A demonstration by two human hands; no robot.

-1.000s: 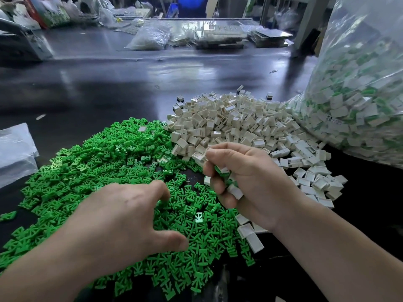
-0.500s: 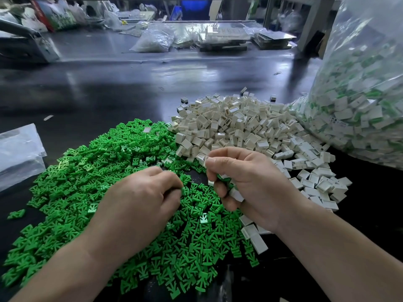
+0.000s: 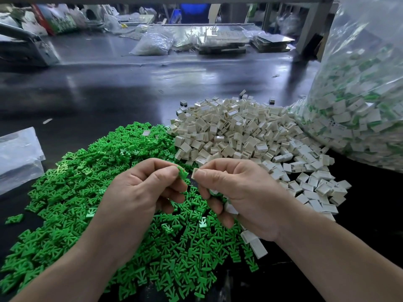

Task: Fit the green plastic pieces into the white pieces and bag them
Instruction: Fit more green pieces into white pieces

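A wide heap of small green plastic pieces (image 3: 72,192) covers the dark table at the left and front. Behind it lies a heap of white box-shaped pieces (image 3: 244,131). My left hand (image 3: 139,192) pinches one green piece (image 3: 182,172) between thumb and forefinger, raised above the green heap. My right hand (image 3: 242,192) pinches a white piece (image 3: 195,172) at its fingertips, a small gap from the green one, and more white pieces show in its curled lower fingers. A big clear bag (image 3: 357,118) of assembled white-and-green pieces stands at the right.
A flat clear plastic bag (image 3: 17,155) lies at the left edge. Loose white pieces (image 3: 255,243) lie under my right wrist. The dark glossy table (image 3: 130,88) stretches back to more bags (image 3: 152,43) and stacked trays (image 3: 222,42) along the far side.
My left hand came up off the green heap with one green piece pinched and moved right. My right hand brought a white piece to its fingertips, facing the green one.
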